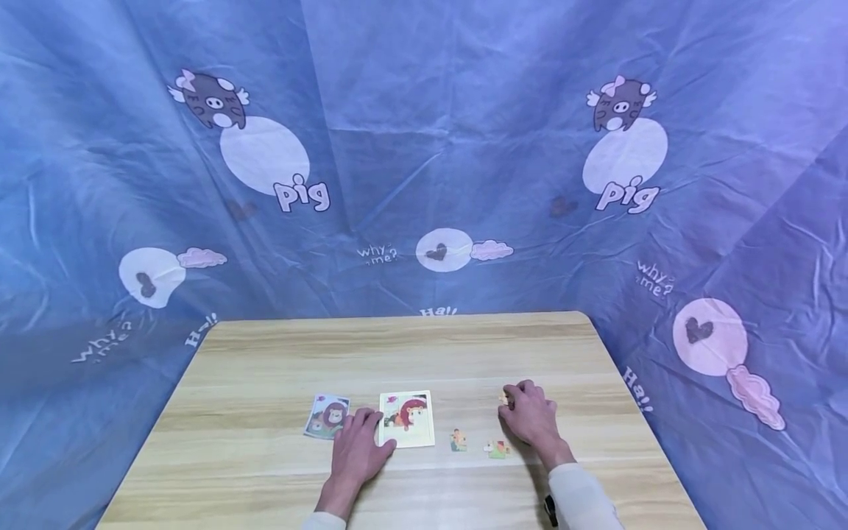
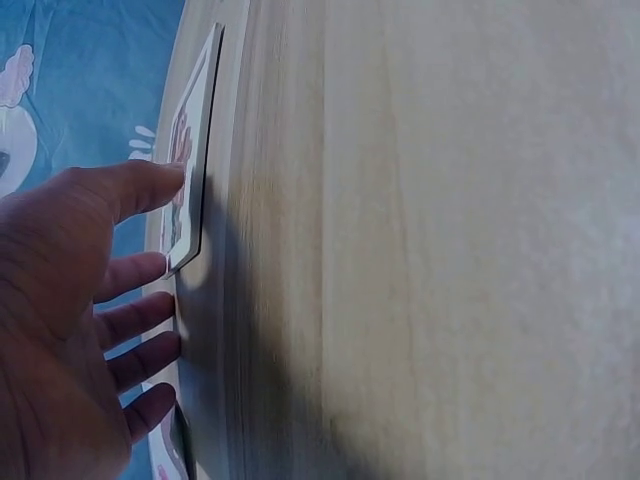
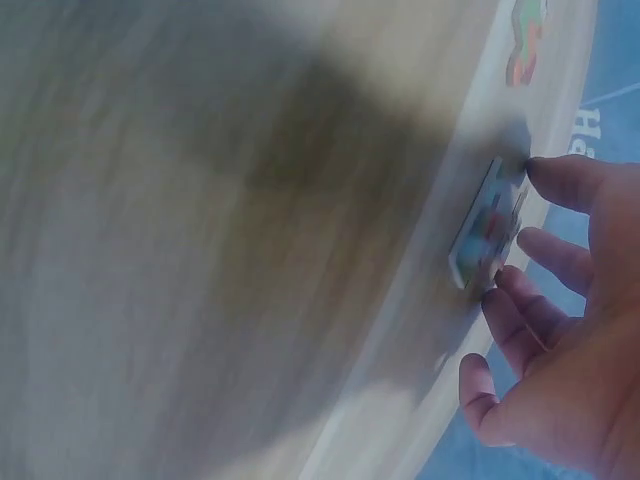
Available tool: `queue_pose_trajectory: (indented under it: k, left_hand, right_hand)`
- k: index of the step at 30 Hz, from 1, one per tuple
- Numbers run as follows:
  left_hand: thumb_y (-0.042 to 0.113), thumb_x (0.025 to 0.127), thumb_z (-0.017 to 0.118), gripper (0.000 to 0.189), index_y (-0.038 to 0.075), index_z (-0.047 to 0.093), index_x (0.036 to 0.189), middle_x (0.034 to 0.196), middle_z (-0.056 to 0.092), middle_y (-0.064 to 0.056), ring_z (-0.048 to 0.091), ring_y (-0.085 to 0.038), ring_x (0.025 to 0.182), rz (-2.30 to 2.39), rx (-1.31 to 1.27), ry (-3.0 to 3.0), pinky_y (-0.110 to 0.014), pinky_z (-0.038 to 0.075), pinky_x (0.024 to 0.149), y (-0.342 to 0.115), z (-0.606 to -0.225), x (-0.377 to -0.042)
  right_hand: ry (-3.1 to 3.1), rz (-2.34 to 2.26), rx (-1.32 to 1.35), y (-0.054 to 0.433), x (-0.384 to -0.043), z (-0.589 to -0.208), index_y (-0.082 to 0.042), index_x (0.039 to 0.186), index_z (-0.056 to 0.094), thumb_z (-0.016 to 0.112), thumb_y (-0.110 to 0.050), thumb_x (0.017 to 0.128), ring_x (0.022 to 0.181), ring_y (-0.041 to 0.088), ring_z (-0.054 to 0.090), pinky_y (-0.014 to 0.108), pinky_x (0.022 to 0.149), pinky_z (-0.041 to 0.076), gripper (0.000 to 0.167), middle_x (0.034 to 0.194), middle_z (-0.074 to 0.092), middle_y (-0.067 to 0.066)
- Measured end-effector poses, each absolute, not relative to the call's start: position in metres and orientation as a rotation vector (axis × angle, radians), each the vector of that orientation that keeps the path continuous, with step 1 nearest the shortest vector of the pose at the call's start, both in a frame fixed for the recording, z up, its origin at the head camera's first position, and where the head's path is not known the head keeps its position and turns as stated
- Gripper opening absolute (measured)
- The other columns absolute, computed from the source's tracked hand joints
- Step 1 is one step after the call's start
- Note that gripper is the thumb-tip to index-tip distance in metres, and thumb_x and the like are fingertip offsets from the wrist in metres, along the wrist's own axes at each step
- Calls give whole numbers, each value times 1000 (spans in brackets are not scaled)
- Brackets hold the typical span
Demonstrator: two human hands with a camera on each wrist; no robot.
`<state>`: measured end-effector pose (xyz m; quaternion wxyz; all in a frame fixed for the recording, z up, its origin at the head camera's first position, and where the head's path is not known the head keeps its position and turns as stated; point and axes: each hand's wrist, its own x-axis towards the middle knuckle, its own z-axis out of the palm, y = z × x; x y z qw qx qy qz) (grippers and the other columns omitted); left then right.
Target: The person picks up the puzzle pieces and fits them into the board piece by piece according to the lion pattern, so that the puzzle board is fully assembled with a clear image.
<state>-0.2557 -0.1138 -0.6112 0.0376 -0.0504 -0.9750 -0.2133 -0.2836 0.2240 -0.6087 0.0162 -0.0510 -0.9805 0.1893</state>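
Note:
My left hand (image 1: 356, 450) rests at the lower left corner of a white-framed puzzle board (image 1: 419, 442). Its thumb touches the board and the other fingers spread loosely along the left edge. Part of a red-maned lion picture fills the board, with bare cream areas around it. Farther right, my right hand (image 1: 530, 414) pinches a small puzzle piece (image 3: 482, 235) between thumb and fingertips, close over the tabletop. In the head view most of that piece is hidden by the hand. Two loose puzzle pieces, one orange and green (image 1: 458, 440) and one with red (image 1: 498, 449), lie between the hands.
A picture card (image 1: 319, 419) showing lions lies left of the board, partly behind my left hand. Everything lies on a light wood-grain table (image 1: 278, 353). Blue printed cloth (image 1: 397, 147) hangs around its back and sides.

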Motion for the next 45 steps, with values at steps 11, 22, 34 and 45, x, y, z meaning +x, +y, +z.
queue_pose_trajectory:
  k: [11, 22, 34, 45]
  left_hand:
    - [40, 73, 74, 56, 13, 65, 121, 126, 58, -7, 51, -26, 108, -637, -162, -2989, -44, 43, 83, -115, -615, -256]
    - [40, 72, 74, 55, 13, 66, 120, 124, 59, -7, 51, -27, 109, -697, -146, -2966, -43, 43, 83, -116, -621, -257]
    - [39, 72, 75, 55, 14, 66, 121, 126, 58, -7, 50, -28, 112, -730, -136, -2962, -42, 42, 84, -116, -621, -260]
    - [38, 73, 75, 56, 13, 65, 122, 126, 58, -7, 50, -28, 112, -718, -144, -2974, -43, 43, 85, -116, -620, -260]
  right_hand:
    - [-3047, 584, -156, 232, -286, -613, -14, 123, 64, 66, -30, 88, 111, 35, 53, 53, 79, 40, 38, 122, 56, 13]
    - [-3044, 602, -121, 235, -289, -613, -20, 118, 66, 67, -32, 87, 103, 32, 56, 47, 70, 39, 33, 113, 57, 11]
    - [-3115, 836, -225, 234, -300, -606, -15, 104, 63, 73, -23, 83, 106, 34, 53, 58, 82, 38, 24, 115, 56, 13]
    - [-2987, 836, -108, 237, -296, -612, -21, 104, 67, 76, -23, 81, 75, 13, 56, 40, 71, 46, 24, 81, 63, -5]
